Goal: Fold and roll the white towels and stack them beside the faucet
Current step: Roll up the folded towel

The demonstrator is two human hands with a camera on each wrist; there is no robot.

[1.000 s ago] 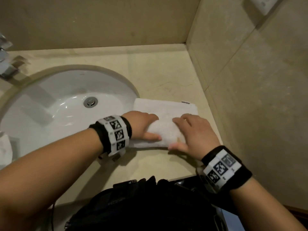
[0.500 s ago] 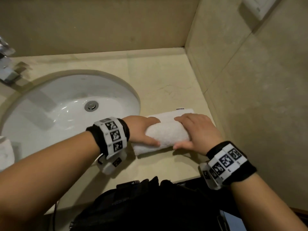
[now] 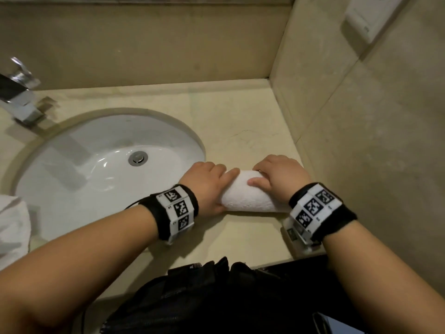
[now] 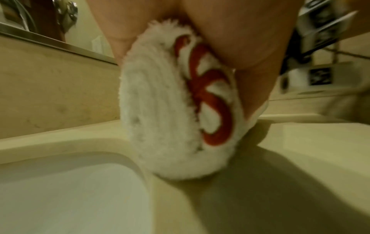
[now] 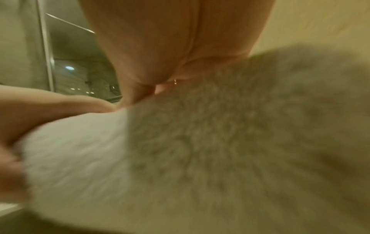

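A white towel, rolled into a thick cylinder, lies on the beige counter to the right of the sink. My left hand grips its left end, fingers curled over the top and thumb at the near side. My right hand grips the right end the same way. In the left wrist view the rolled end shows a spiral with red stitching. The right wrist view is filled by blurred towel pile. The chrome faucet stands at the far left behind the basin.
The white oval sink takes up the left of the counter. Another white cloth lies at the left edge. A tiled wall rises close on the right. The counter's front edge runs just below my wrists, with a black bag beneath.
The flat part of the towel beyond my hands has been rolled up; the roll has grown thicker and moved away from me, both hands travelling with it.
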